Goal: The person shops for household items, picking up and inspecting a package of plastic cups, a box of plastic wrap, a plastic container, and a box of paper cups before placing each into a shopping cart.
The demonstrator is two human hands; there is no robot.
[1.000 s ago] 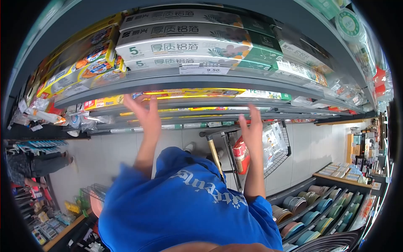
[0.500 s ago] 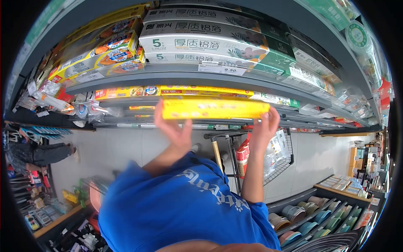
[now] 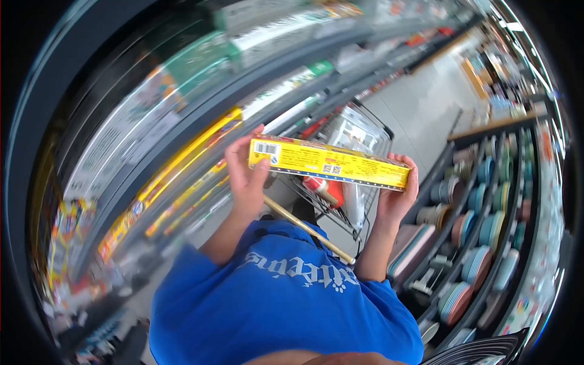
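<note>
A long yellow box [image 3: 328, 163] is held level in front of my chest, its face with a barcode and small print turned up. My left hand [image 3: 243, 176] grips its left end, thumb on the near face and fingers behind. Around the right end close the fingers of my right hand [image 3: 398, 198]. Just beyond and below the box stands a wire shopping cart [image 3: 387, 135] with a red package [image 3: 327, 190] and a clear plastic package [image 3: 359, 131] inside. The box partly covers the cart.
Blurred shelves [image 3: 201, 118] of boxed goods run diagonally along my left, with yellow boxes [image 3: 182, 173] on a lower level. The cart's wooden handle [image 3: 307, 228] is close to my waist. Stacked bowls [image 3: 474, 267] fill racks on the right.
My view and body have turned right, away from the foil shelf toward the cart and bowl racks. The box stays in both hands, now tilted slightly down at its right end.
</note>
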